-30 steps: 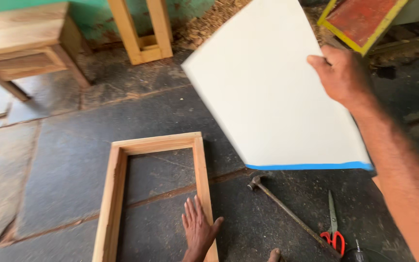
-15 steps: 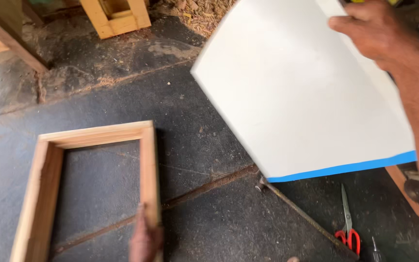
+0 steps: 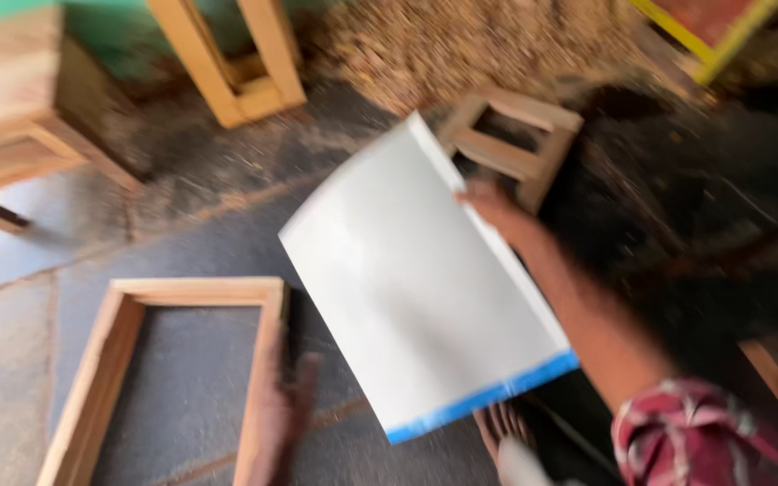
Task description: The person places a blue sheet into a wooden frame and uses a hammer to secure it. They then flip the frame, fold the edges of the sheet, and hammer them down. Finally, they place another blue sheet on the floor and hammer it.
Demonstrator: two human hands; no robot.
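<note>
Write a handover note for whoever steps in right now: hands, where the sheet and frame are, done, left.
Right hand: grips the far edge of the white sheet, held tilted above the floor, its blue-edged end toward the person.
Left hand: blurred, resting on the right rail of the wooden frame, which lies flat on the stone floor.
Done: frame laid flat, sheet lifted.
Left: sheet is not on the frame; it is in the air to the frame's right.
</note>
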